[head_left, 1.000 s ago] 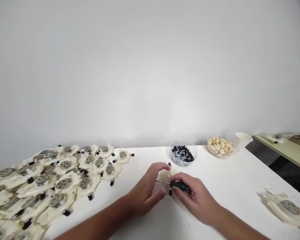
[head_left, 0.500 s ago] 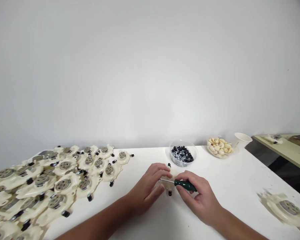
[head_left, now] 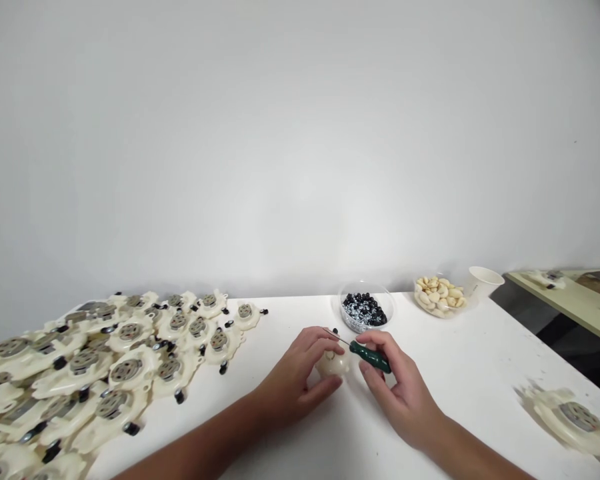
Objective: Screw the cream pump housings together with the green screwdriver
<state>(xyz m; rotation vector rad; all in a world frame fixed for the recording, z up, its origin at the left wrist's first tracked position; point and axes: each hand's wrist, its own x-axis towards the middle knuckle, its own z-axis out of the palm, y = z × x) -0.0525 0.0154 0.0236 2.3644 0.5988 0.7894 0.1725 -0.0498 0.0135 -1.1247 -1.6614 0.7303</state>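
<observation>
In the middle of the white table, my left hand [head_left: 303, 373] is closed around a small cream plastic housing [head_left: 333, 364], thumb on the near side and fingers over the top. A black wheel [head_left: 335, 331] sticks out at the housing's far edge. My right hand [head_left: 403, 390] grips the dark green handle of a screwdriver [head_left: 371, 357]. Its thin metal shaft points up and left past my left fingertips, above the housing. Whether the tip touches anything cannot be seen.
Many cream housings with grey round inserts and black wheels [head_left: 127, 368] are piled at the left. Behind my hands stands a clear bowl of black wheels [head_left: 365, 310]. A tub of cream pieces [head_left: 439, 297] and a white cup [head_left: 484, 283] stand farther right. Another housing [head_left: 573, 420] lies at the right.
The screwdriver's shaft has swung from nearly level to pointing up and away. The housing has turned in my left hand, and its near black wheel no longer shows.
</observation>
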